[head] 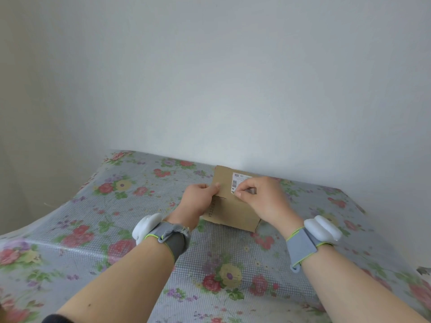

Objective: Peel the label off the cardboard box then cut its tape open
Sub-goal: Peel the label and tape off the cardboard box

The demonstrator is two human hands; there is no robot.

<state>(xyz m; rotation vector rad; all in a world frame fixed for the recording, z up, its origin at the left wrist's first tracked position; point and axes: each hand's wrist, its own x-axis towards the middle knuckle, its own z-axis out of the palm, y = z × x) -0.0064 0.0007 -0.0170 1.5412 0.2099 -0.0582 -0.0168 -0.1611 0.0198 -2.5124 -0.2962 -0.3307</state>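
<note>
A small brown cardboard box lies on the table near the back wall. A white printed label is stuck on its top, towards the far right. My left hand grips the box's left edge, thumb on top. My right hand rests over the right part of the box, and its thumb and forefinger pinch the label's near left corner. The rest of the label is partly hidden by those fingers. No cutting tool is in view.
The table wears a floral cloth under clear plastic and slopes off at its left and right edges. A plain white wall stands right behind the box. Both wrists carry grey bands with white pods.
</note>
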